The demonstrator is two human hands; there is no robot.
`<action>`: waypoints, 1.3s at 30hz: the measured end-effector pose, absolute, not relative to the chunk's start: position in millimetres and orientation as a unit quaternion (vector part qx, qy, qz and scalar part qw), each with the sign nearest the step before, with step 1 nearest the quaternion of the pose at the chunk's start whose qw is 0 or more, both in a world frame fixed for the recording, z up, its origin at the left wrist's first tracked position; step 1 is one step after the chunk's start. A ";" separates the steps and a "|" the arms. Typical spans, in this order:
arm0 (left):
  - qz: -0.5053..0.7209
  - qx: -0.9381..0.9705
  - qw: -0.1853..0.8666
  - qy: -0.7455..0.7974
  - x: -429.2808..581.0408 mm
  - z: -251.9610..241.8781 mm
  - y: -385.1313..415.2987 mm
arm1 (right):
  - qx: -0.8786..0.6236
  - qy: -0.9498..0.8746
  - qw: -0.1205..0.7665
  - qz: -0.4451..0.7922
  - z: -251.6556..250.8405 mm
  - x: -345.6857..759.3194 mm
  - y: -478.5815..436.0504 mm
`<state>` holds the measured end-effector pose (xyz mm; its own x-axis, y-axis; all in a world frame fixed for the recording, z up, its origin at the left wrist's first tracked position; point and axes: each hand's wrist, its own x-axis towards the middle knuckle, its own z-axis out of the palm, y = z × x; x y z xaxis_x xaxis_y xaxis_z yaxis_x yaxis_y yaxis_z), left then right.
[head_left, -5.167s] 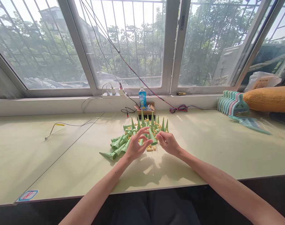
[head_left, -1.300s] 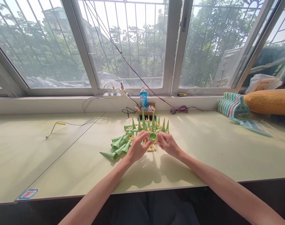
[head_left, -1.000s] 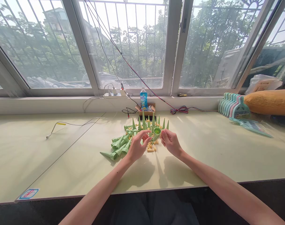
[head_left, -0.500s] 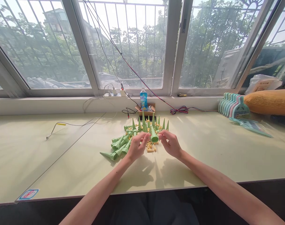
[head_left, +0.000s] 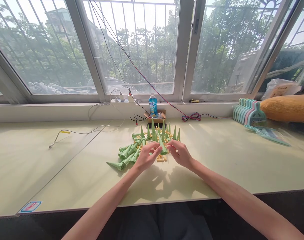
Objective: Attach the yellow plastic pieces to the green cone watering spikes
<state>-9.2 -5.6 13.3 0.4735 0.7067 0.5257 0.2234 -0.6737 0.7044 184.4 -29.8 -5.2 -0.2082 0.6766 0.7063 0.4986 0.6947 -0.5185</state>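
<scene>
1. A green cone [head_left: 163, 148] is between the two hands above the table, near the front of the heap, its tip leaning away and its wide end turned toward the person.
2. The left hand [head_left: 146, 156] has its thumb and fingers closed against the cone's left side.
3. The right hand [head_left: 181, 154] is at the cone's right side, fingers bent with the tips close together; whether they grip the cone or a small piece, I cannot tell.
4. Just below the cone, small yellow pegs [head_left: 160, 160] lie on the table [head_left: 224, 160]; more are scattered among the cones behind.
5. Beyond the hands, several standing cones [head_left: 153, 128] point upward.
6. To the left, more lying cones [head_left: 125, 153] are piled on their sides, some with open ends facing the person.
7. Behind the heap is a small cardboard box [head_left: 154, 120], with a blue bottle [head_left: 153, 106] at it.
8. A bundled cable [head_left: 194, 116] lies to the right of the box.
9. Farther right are a row of pastel plastic pieces [head_left: 252, 112] and an orange cushion [head_left: 287, 108].
</scene>
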 end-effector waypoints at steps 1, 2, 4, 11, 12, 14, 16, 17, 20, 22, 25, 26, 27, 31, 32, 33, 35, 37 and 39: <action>0.425 0.812 0.281 0.285 -9.3 13.5 -5.8 | -0.381 -0.772 0.500 0.093 -5.5 184.6 -29.5; 0.425 0.814 0.277 0.282 -9.4 13.6 -6.1 | -0.382 -0.772 0.499 0.097 -6.0 184.8 -29.1; 0.424 0.821 0.267 0.274 -9.6 13.3 -6.4 | -0.386 -0.771 0.495 0.109 -7.0 185.1 -28.2; 0.440 0.854 0.162 0.227 -11.0 5.4 -2.7 | -0.409 -0.768 0.476 0.129 -8.3 183.9 -26.9; 0.440 0.857 0.148 0.224 -11.2 4.2 -2.2 | -0.412 -0.767 0.474 0.133 -8.3 183.5 -26.9; 0.441 0.861 0.127 0.221 -11.3 2.1 -1.3 | -0.418 -0.764 0.470 0.144 -8.5 182.9 -26.7; 0.444 0.861 0.113 0.220 -11.3 0.5 -0.5 | -0.421 -0.760 0.470 0.158 -9.3 182.5 -26.2; 0.445 0.862 0.108 0.218 -11.2 -0.2 0.0 | -0.421 -0.756 0.473 0.165 -9.8 182.3 -25.8; 0.448 0.859 0.105 0.223 -10.5 -1.8 1.3 | -0.422 -0.743 0.488 0.178 -10.7 181.4 -25.0; 0.451 0.853 0.115 0.236 -9.6 -1.8 1.6 | -0.423 -0.734 0.501 0.175 -10.3 180.8 -25.2; 0.473 0.827 0.161 0.260 -8.1 0.8 0.4 | -0.426 -0.720 0.524 0.162 -8.5 180.7 -26.1; 0.484 0.814 0.177 0.268 -7.8 2.4 -0.4 | -0.426 -0.717 0.530 0.156 -7.9 181.0 -26.4; 0.493 0.804 0.188 0.276 -7.7 4.1 -1.2 | -0.428 -0.714 0.533 0.151 -7.4 181.4 -26.5; 0.475 0.802 0.195 0.305 -8.6 9.8 -3.5 | -0.422 -0.721 0.536 0.119 -6.0 183.2 -26.7; 0.460 0.807 0.203 0.310 -8.8 10.5 -3.7 | -0.416 -0.727 0.536 0.107 -5.6 183.4 -26.8; 0.445 0.810 0.213 0.316 -8.9 10.8 -3.8 | -0.410 -0.733 0.534 0.095 -5.0 183.6 -27.1; 0.420 0.815 0.232 0.325 -8.7 11.1 -4.2 | -0.395 -0.748 0.528 0.074 -3.9 183.5 -27.9; 0.406 0.820 0.234 0.329 -8.4 11.4 -4.7 | -0.381 -0.764 0.517 0.061 -3.4 183.1 -28.7; 0.405 0.823 0.226 0.328 -8.3 12.1 -5.2 | -0.371 -0.775 0.508 0.056 -3.7 182.6 -29.1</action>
<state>-8.3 -5.2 12.1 0.4561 0.7230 0.5189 0.3565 -0.6827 0.6378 182.6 -29.1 -3.7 -0.2078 0.6320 0.7465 0.5187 0.7183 -0.4637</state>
